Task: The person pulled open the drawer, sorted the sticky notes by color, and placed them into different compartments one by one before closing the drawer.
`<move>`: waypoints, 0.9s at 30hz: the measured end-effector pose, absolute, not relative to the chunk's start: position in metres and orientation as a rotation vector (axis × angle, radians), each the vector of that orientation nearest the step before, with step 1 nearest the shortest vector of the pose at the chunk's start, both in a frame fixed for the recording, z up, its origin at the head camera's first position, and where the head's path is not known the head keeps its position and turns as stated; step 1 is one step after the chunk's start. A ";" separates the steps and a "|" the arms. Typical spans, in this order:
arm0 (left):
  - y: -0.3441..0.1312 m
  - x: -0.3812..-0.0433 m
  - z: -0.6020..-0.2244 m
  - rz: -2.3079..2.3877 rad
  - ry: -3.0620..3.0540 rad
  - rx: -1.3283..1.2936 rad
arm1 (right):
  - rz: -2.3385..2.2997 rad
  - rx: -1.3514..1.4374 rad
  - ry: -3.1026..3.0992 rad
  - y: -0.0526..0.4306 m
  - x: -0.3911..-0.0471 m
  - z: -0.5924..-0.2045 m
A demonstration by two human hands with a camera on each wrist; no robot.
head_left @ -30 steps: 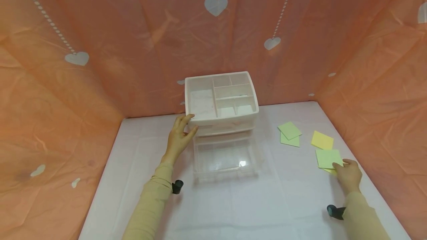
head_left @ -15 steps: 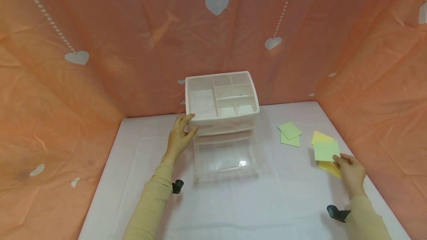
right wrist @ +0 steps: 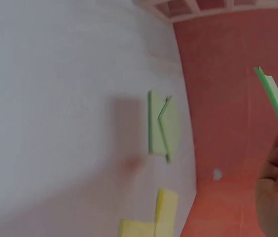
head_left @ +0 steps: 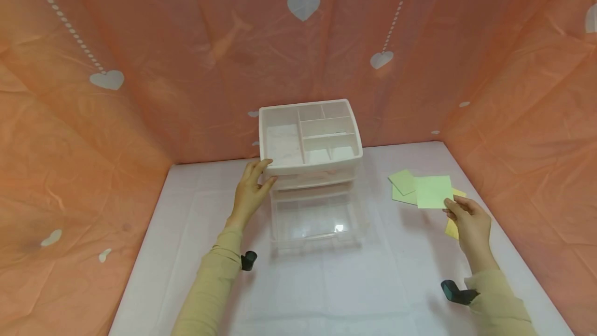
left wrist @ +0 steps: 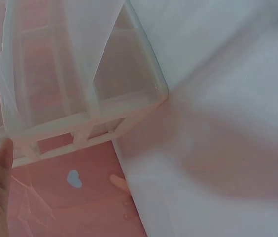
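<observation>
Between thumb and fingers, my right hand (head_left: 472, 227) pinches a light green sticky note pad (head_left: 432, 192) by its near right corner. The pad is raised over the table, and in the right wrist view the held pad (right wrist: 277, 101) shows edge-on as a thin stack. My left hand (head_left: 247, 195) grips the front left corner of a white plastic drawer organizer (head_left: 311, 176), fingers on the top rim and thumb below. Its lower clear drawer (head_left: 310, 222) is pulled out toward me. The divided top tray holds a small item in one compartment.
Two overlapping green pads (head_left: 401, 180) lie right of the organizer, partly covered by the held pad in the head view. Yellow sticky notes (head_left: 451, 228) lie beyond and under my right hand. Orange heart-patterned cloth (head_left: 214, 66) walls the white table (head_left: 345, 284) at back and sides.
My right hand has lifted the green pad off the yellow notes and carried it left and away from me, toward the other green pads. My left hand stays on the organizer.
</observation>
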State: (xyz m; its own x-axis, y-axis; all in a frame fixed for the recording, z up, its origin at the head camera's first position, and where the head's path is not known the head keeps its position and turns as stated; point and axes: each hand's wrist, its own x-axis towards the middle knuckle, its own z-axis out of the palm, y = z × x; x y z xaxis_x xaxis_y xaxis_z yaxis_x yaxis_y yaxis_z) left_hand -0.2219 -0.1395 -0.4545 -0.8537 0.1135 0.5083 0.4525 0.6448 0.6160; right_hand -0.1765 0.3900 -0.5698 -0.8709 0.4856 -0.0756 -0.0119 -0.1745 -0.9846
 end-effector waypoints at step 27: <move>-0.139 -0.224 -0.457 -1.029 -2.449 -0.428 | 2.099 -0.156 -2.189 0.204 -0.148 -0.442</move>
